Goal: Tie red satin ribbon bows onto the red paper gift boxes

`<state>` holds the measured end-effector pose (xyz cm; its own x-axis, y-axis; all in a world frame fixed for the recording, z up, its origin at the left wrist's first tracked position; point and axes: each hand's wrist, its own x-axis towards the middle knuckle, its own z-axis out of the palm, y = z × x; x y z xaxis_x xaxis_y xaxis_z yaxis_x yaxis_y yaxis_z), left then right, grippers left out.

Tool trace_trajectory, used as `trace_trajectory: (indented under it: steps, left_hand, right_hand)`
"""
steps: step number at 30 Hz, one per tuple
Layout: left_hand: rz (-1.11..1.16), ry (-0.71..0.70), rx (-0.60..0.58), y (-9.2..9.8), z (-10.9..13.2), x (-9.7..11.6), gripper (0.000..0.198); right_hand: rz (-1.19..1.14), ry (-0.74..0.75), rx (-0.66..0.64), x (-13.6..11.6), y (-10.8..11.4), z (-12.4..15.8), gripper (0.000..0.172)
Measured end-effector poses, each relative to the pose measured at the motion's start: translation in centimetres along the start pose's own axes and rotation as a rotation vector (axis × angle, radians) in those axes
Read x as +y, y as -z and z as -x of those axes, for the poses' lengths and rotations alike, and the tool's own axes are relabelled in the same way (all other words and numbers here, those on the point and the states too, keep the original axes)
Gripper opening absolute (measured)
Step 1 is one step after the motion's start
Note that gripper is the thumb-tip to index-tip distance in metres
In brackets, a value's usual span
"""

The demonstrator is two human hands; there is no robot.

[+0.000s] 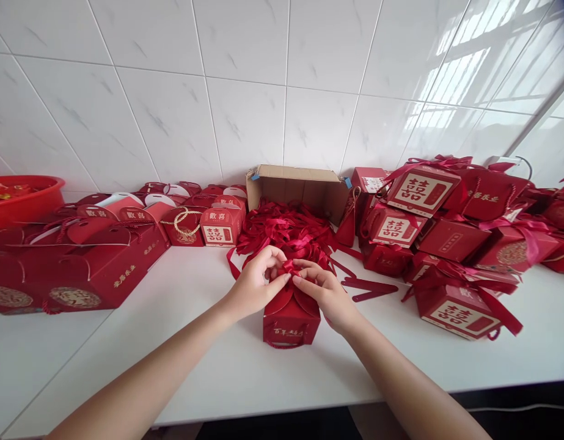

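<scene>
A small red gift box (pixel 291 325) with gold lettering stands upright on the white table in front of me, a red cord hanging along its front. Above its closed top, a red ribbon (pixel 288 266) is gathered between my fingers. My left hand (pixel 260 275) pinches the ribbon from the left, thumb and fingertips together. From the right, my right hand (pixel 322 290) grips the same ribbon with thumb and forefinger. Whether it is fully knotted is hidden by the fingers. Just behind lies a heap of loose red ribbons (pixel 291 226) spilling from a cardboard box (pixel 304 176).
Stacked red boxes with ribbons (pixel 451 244) fill the right side. Red boxes without ribbon bows (pixel 126 281) stand at the left, near a red basin (pixel 29 195). A flat dark red strip (pixel 371 288) lies right of my hand. A tiled wall (pixel 245 116) rises behind.
</scene>
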<state>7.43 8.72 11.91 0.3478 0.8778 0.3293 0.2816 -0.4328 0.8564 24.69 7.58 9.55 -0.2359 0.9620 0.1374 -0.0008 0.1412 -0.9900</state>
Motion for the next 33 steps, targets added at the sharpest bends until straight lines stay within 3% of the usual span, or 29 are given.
trace_trajectory:
  steps: [6,19,33]
  left_hand:
    - [-0.025,-0.004,-0.046,0.46,0.24,0.21,0.026]
    - [-0.119,-0.094,-0.027,0.2,0.51,0.62,0.02]
    - [-0.144,-0.07,-0.061,0.35,0.31,-0.1,0.024]
  right_hand:
    - [0.029,0.015,0.025,-0.3,-0.14,0.29,0.024]
    - [0.104,0.06,0.057,-0.47,0.24,0.42,0.02]
    - [0.129,0.081,-0.036,-0.02,0.22,0.53,0.024]
